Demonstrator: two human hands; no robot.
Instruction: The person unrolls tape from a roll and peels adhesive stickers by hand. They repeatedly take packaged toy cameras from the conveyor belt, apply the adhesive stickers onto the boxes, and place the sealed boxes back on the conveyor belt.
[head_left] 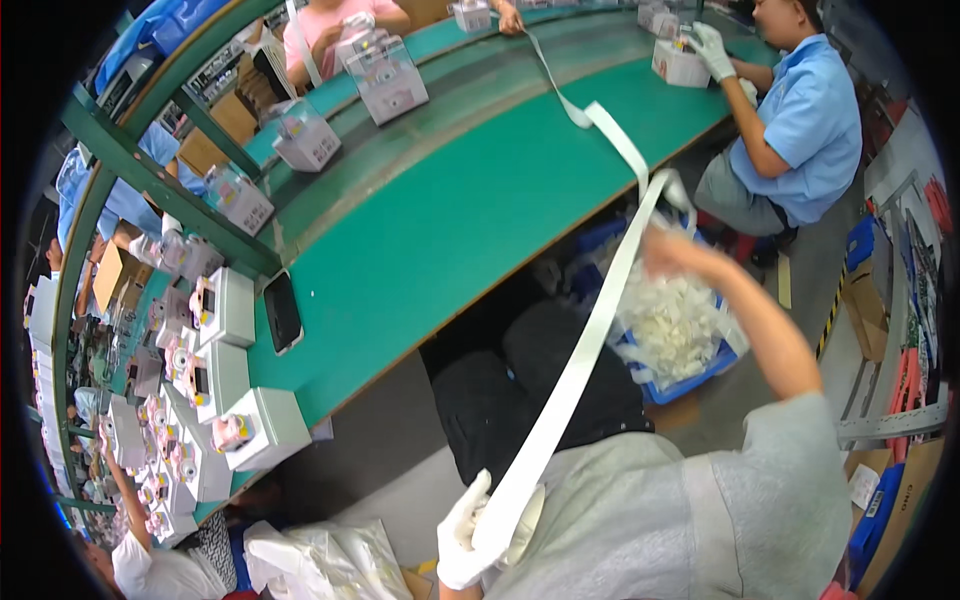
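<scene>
A long white strip [585, 350] runs taut from my left hand up across my lap to the workbench edge. My gloved left hand [465, 540], low in the picture, is closed round the strip's near end, where it looks partly coiled. My bare right hand [670, 252] is by the strip's upper part, over a blue basket [675, 392]; motion smears its fingers, so its grip cannot be made out. Past there the strip bends and lies over the bench, trailing to the far side. Crumpled pale strips or liners [675, 325] fill the basket.
The green workbench [450, 200] carries a black phone [283, 312] and, at left, several white boxes [270, 430] with pink toy cameras. Clear-topped boxes [388, 85] stand along the far belt. A co-worker in light blue [810, 110] sits at right, handling a box [682, 65].
</scene>
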